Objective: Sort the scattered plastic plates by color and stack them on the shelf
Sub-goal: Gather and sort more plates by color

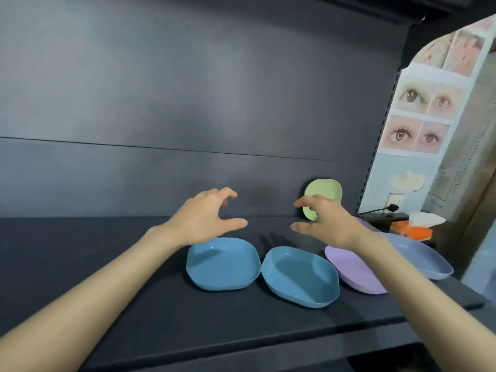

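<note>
Head view: left hand [204, 216] and right hand [322, 221] hovered empty, fingers loose.
Nesting left blue plate [222, 264] squarely into right blue plate [299, 276] seemed best.

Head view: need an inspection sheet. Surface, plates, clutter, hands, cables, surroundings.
Surface: dark grey shelf board, with a dark back panel behind it.
Job's things: left blue plastic plate and right blue plastic plate lie side by side. Then come the purple plastic plate and the pale blue-grey plastic plate at the right end. The pale green plastic plate stands on edge against the back panel.
Clutter: orange tissue box beyond the shelf's right end.
Hands: left hand and right hand are open, empty and above the shelf. The right hand partly covers the green plate.
Cables: black plug and cable at the right wall.
Surroundings: poster of eye pictures on the right wall.
</note>
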`<control>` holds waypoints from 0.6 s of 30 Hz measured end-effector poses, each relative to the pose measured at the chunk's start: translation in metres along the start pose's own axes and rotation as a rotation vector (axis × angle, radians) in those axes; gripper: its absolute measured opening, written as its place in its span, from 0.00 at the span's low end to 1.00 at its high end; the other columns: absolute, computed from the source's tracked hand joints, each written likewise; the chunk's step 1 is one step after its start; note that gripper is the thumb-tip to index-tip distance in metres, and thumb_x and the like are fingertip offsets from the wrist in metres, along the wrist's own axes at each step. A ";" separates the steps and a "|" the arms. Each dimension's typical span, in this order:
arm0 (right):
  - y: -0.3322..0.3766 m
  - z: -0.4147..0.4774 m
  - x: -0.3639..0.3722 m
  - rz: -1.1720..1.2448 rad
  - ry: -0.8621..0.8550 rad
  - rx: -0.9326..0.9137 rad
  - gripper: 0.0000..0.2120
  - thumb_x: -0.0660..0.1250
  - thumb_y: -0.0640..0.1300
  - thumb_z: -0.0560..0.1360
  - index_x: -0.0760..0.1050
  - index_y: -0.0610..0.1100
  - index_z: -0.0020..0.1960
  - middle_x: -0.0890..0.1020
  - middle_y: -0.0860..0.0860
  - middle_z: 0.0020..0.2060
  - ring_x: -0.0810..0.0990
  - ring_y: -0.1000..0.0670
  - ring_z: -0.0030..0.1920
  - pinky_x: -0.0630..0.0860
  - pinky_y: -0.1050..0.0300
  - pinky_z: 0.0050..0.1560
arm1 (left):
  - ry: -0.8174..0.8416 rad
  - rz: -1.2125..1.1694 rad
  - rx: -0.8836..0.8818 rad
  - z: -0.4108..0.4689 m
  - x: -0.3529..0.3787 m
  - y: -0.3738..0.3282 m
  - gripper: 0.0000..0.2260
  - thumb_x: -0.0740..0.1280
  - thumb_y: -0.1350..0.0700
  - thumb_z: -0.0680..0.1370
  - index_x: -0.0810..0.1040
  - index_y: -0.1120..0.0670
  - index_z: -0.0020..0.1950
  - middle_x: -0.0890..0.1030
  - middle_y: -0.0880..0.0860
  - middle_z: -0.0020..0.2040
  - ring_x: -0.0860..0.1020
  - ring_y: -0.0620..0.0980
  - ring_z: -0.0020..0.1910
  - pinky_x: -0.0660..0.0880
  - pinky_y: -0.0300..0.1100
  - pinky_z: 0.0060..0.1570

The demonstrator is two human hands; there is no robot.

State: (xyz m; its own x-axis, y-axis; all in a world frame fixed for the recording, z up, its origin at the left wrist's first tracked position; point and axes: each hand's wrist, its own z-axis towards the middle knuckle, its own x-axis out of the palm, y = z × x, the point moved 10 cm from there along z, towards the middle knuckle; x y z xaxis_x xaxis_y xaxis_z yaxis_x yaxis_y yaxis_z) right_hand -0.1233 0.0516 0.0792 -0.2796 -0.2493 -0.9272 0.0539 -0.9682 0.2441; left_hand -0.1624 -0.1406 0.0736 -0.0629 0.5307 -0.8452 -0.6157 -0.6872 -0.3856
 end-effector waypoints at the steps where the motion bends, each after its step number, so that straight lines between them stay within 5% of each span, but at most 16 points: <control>1: -0.006 -0.003 0.009 0.029 0.049 -0.011 0.25 0.69 0.51 0.73 0.69 0.45 0.67 0.73 0.47 0.63 0.70 0.48 0.62 0.66 0.59 0.60 | -0.016 -0.029 -0.069 -0.006 0.007 0.007 0.29 0.67 0.40 0.73 0.65 0.48 0.70 0.72 0.49 0.65 0.67 0.47 0.66 0.66 0.45 0.64; 6: -0.031 -0.017 0.053 0.167 0.283 -0.007 0.31 0.72 0.55 0.70 0.67 0.47 0.68 0.73 0.47 0.63 0.71 0.48 0.64 0.68 0.54 0.64 | -0.071 -0.106 -0.366 -0.045 0.037 0.039 0.34 0.70 0.39 0.69 0.65 0.52 0.70 0.69 0.51 0.67 0.65 0.51 0.69 0.65 0.46 0.66; 13: -0.044 -0.014 0.079 0.219 0.378 -0.002 0.37 0.75 0.58 0.66 0.65 0.47 0.69 0.74 0.47 0.63 0.73 0.50 0.62 0.68 0.60 0.59 | -0.149 -0.248 -0.639 -0.079 0.063 0.064 0.44 0.74 0.40 0.67 0.58 0.56 0.74 0.64 0.54 0.71 0.64 0.54 0.70 0.65 0.49 0.67; 18: -0.047 -0.009 0.090 0.212 0.414 0.010 0.39 0.77 0.58 0.63 0.66 0.49 0.68 0.73 0.52 0.56 0.73 0.52 0.55 0.69 0.60 0.54 | -0.182 -0.275 -0.727 -0.085 0.066 0.073 0.50 0.75 0.38 0.59 0.58 0.57 0.73 0.70 0.53 0.69 0.67 0.55 0.68 0.67 0.51 0.65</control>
State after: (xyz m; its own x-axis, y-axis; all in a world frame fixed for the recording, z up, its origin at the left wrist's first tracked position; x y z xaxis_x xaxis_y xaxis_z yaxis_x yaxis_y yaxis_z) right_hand -0.1418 0.0743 -0.0180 0.1430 -0.4295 -0.8917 0.0591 -0.8956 0.4409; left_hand -0.1453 -0.1978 -0.0419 -0.1497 0.7576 -0.6354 0.0350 -0.6381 -0.7691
